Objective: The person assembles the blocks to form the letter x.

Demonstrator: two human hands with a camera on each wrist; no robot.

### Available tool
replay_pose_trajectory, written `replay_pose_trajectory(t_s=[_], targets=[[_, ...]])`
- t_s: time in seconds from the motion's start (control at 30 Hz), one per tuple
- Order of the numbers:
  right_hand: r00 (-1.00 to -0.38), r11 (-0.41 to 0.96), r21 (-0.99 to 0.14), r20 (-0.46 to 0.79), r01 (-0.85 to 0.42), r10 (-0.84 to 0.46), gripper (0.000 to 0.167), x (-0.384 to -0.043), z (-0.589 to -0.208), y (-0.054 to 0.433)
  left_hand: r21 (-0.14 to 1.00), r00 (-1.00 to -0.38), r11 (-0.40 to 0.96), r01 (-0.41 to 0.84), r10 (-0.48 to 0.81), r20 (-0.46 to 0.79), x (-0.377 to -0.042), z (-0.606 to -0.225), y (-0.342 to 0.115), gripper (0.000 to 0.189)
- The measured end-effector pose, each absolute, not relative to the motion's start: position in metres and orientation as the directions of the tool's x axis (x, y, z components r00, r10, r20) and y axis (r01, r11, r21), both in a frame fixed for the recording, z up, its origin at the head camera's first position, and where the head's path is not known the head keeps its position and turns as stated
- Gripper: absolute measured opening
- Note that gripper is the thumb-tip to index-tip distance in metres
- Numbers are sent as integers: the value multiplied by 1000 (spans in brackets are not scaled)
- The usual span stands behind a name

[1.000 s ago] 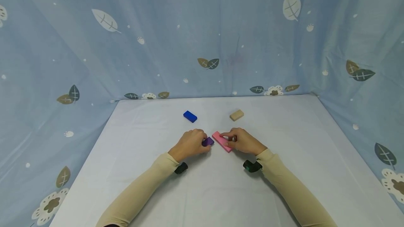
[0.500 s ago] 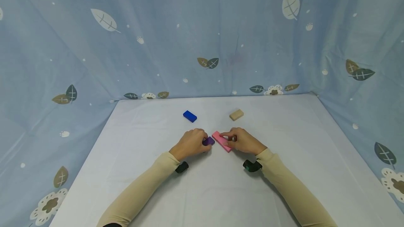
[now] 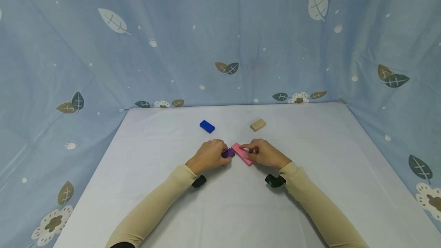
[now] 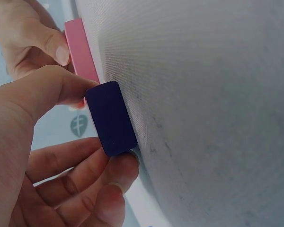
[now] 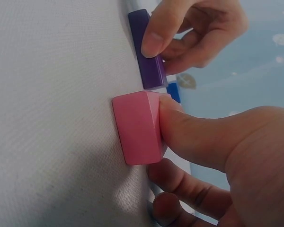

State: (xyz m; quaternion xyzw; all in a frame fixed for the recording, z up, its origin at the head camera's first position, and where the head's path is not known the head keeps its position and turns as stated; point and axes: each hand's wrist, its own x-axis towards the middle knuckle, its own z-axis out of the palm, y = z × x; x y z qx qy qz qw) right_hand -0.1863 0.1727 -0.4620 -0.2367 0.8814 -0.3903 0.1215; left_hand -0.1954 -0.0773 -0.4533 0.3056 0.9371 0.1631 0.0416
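Note:
A purple block (image 3: 229,153) lies flat on the white tabletop, and my left hand (image 3: 209,155) pinches it between thumb and fingers. In the left wrist view the end face of this purple block (image 4: 111,118) looks dark. Just to its right, my right hand (image 3: 266,153) grips a longer pink block (image 3: 241,154) with thumb and fingers on its two sides. The right wrist view shows the pink block (image 5: 136,127) end-on, with the far end of the purple block (image 5: 150,59) close against it.
Farther back on the white-covered table (image 3: 165,141) lie a blue block (image 3: 207,126) on the left and a beige block (image 3: 258,125) on the right. A blue patterned curtain (image 3: 172,49) rises behind the table and at both sides.
My left hand has edged slightly right with the purple block, narrowing the gap to the pink block. The right hand and the pink block look still.

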Motion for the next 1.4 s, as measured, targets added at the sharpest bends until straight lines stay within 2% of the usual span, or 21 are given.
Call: replay_pose_trajectory(t_s=[1.4], targets=[[-855,581,-745,-29,-327,-518,40,-188,-462,173,333,-800,754,566,600,1,-200,-453,-76,26]])
